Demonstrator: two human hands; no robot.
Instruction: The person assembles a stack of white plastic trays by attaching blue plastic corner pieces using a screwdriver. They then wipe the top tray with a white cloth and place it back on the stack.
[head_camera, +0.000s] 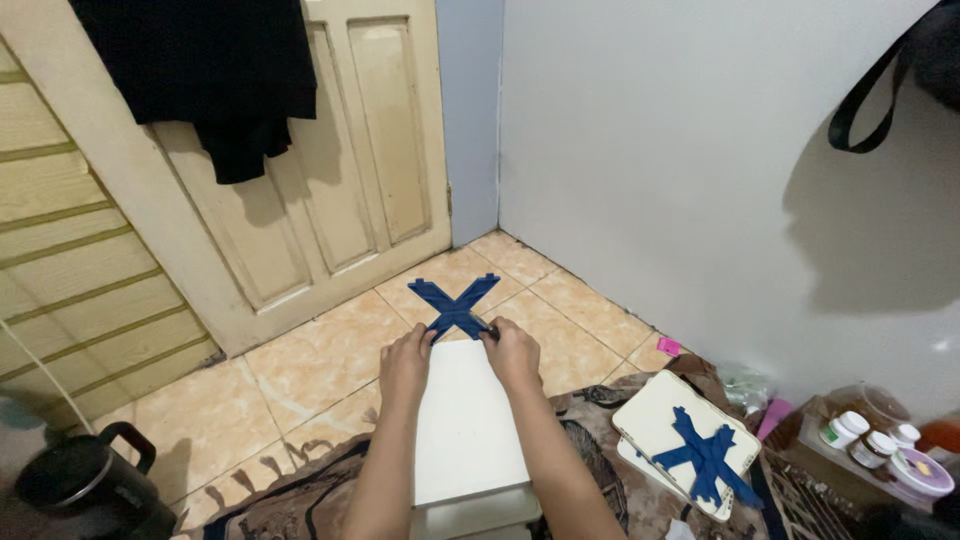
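Left hand (405, 362) and right hand (510, 350) pinch the blue ribbon cross (455, 305) at the far edge of a white box (465, 430), which is held out lengthwise over the tiled floor (320, 360). Pinching at the edge keeps the crossing flat there. A finished ribboned box (685, 440) lies to the right.

Both hands (405, 362) (512, 352) gripping blue cross (453, 305), white box (464, 420)

The white box (465, 425) sits centre on the blanket (590, 440); both hands, left hand (405, 362) and right hand (512, 350), on its far edge, at the crossed straps (455, 305); 2 boxes (685, 440) right of it; jars (870, 435) further right; jug (85, 485) far left; door (320, 170) beyond.
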